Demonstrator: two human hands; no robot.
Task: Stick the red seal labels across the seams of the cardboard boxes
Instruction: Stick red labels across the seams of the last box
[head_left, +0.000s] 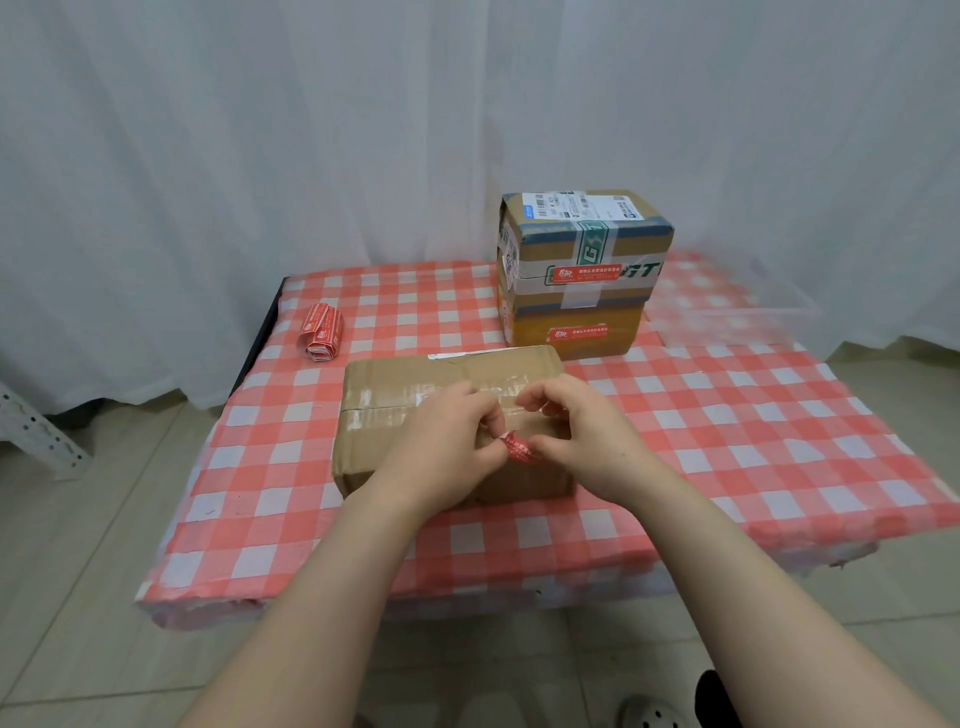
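Centre frame: pinching curled red seal label (521, 451) between left grip (451, 441) and right grip (589, 441), just above cardboard box (410, 447) seam (371, 410), likely for laying across.

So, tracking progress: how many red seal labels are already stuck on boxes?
2: upper label and lower label on the far stack's front. Hidden faces may carry more. A third label, held, is unstuck.

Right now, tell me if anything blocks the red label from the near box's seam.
Nothing visible does. The left hand and right hand pinch the curled red label just over the taped seam of the near box; only their own fingers cover part of it.
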